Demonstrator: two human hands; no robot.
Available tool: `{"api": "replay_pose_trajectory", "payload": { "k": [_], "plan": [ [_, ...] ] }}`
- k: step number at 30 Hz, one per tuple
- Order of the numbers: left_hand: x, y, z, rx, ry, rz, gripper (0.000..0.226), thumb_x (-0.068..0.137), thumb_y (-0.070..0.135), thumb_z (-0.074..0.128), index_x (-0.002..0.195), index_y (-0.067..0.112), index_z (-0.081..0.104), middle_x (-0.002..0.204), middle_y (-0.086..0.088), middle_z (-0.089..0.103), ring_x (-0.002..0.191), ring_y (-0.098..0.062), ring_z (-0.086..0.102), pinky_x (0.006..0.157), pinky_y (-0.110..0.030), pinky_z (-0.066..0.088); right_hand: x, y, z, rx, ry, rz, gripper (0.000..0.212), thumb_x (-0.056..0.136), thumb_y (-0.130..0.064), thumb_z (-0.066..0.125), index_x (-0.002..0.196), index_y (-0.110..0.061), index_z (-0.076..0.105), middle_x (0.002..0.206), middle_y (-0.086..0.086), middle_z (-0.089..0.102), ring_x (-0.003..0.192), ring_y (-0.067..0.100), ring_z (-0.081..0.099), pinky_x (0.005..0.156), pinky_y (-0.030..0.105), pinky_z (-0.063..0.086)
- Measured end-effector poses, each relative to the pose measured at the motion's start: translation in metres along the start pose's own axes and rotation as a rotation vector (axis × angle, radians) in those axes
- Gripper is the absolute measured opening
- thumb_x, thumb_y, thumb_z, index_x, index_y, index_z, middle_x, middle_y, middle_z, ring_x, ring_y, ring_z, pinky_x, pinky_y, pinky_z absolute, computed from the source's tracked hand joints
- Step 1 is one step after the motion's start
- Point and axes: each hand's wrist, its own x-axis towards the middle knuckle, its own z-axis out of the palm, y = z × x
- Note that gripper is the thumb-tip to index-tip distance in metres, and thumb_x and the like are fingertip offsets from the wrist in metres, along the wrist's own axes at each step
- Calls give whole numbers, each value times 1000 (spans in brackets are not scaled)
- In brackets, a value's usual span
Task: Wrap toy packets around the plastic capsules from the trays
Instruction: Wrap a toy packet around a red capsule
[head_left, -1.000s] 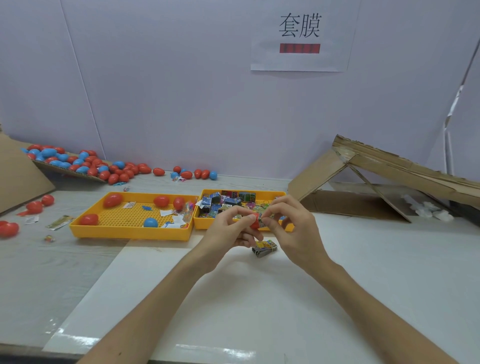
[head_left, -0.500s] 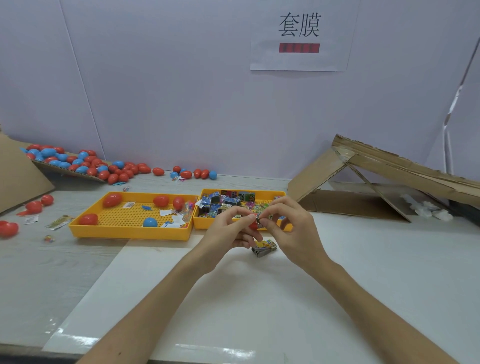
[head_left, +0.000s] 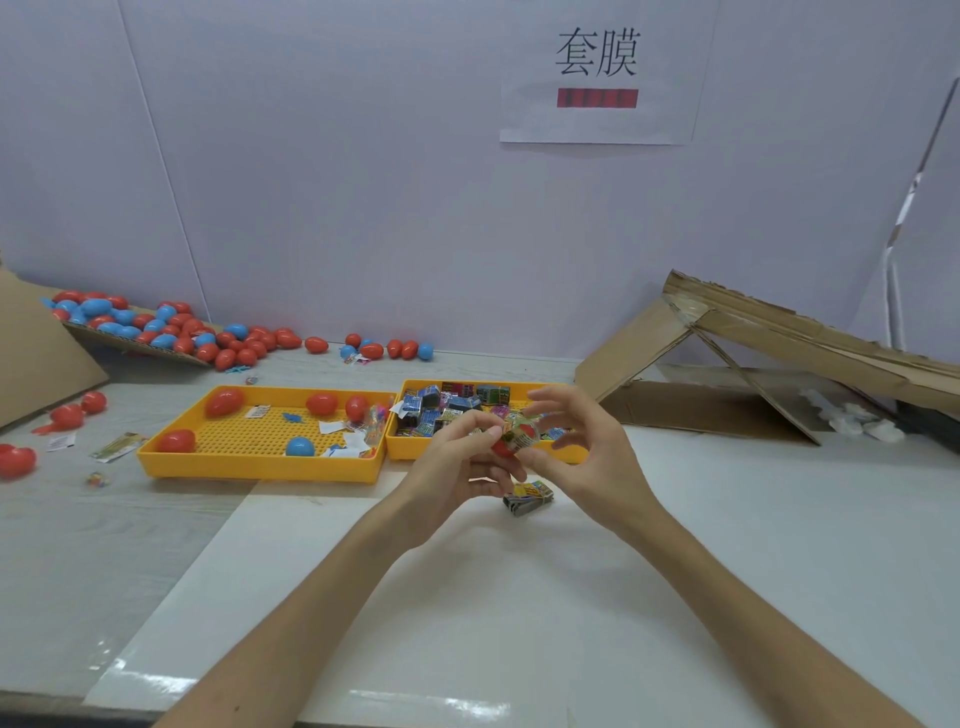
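Observation:
My left hand (head_left: 457, 470) and my right hand (head_left: 582, 457) meet above the white board, in front of the trays. Between their fingertips is a red capsule (head_left: 519, 436) with a printed packet partly round it. My left fingers pinch the capsule's left end; my right thumb and fingers hold the packet side, with the other fingers spread. A small stack of packets (head_left: 527, 498) lies on the board just below my hands. The left yellow tray (head_left: 260, 467) holds several red capsules and one blue capsule (head_left: 300, 446). The right yellow tray (head_left: 415, 449) holds many folded packets.
A heap of red and blue capsules (head_left: 171, 332) lies on cardboard at the back left, with loose ones along the wall and at the left edge. A collapsed cardboard box (head_left: 753, 364) stands at the back right. A paper sign (head_left: 597, 73) hangs on the wall.
My right hand's fingers have spread and the packet now shows further round the red capsule. Both hands stay in the same place above the board.

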Motion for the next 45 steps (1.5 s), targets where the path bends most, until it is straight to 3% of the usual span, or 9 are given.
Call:
{"api": "replay_pose_trajectory", "payload": {
  "k": [5,19,22,25,28,32,37,41,45],
  "plan": [
    [-1,-1,0,-24,-22,-14,12,104,14,46,113,7,51,81,-15,68,72,-27,60,66,-31,52,0,-1,5,34,-20,-9,49,81,-1,79,123,-21,61,103,0,71,98,19,69,77,37,57],
    [-4,-1,4,-48,-48,-74,25,102,11,36,121,9,51,89,-12,61,77,-25,62,76,-37,52,0,4,9,4,-38,-40,50,80,-8,83,122,-24,60,95,-4,73,91,16,70,71,20,52],
    [-4,-2,5,-90,-56,-89,27,100,28,40,116,11,54,91,-15,62,80,-27,63,80,-40,49,-1,5,11,-34,-26,-69,49,80,-9,82,122,-23,60,97,-6,72,93,15,70,73,21,54],
    [-2,-1,5,-65,-60,-104,47,96,51,52,117,10,54,100,-19,66,92,-30,64,89,-46,48,-2,6,12,-96,0,-128,50,80,-7,80,123,-23,59,98,-8,71,96,14,68,77,20,52],
    [-1,-5,5,-22,-40,-89,49,89,39,71,122,7,50,108,-19,72,96,-28,66,92,-47,50,-4,7,13,-159,30,-202,52,79,-1,77,124,-21,59,99,-9,69,95,10,66,79,10,45],
    [-2,-2,5,-33,-28,-40,40,89,29,73,117,5,57,115,-23,69,97,-28,66,88,-42,52,-4,7,13,-200,53,-267,50,82,-9,76,127,-23,58,101,-10,67,97,10,66,83,11,43],
    [-3,2,3,-59,-2,2,41,89,23,67,121,-3,62,111,-22,65,96,-29,63,81,-35,51,-2,6,12,-197,73,-284,47,84,-17,78,127,-22,59,102,-12,68,98,11,66,82,13,44],
    [-4,2,2,-122,-17,-1,49,85,23,59,129,4,55,111,-25,69,96,-29,66,86,-42,48,-2,7,13,-203,36,-295,45,82,-8,80,123,-20,66,108,-6,67,101,10,63,83,11,42],
    [-4,3,0,-205,-60,-10,48,82,19,53,128,5,55,109,-25,68,98,-31,64,90,-46,45,-2,7,13,-164,6,-249,35,83,-11,81,117,-17,71,110,-4,66,103,9,62,83,14,45]
  ]
}}
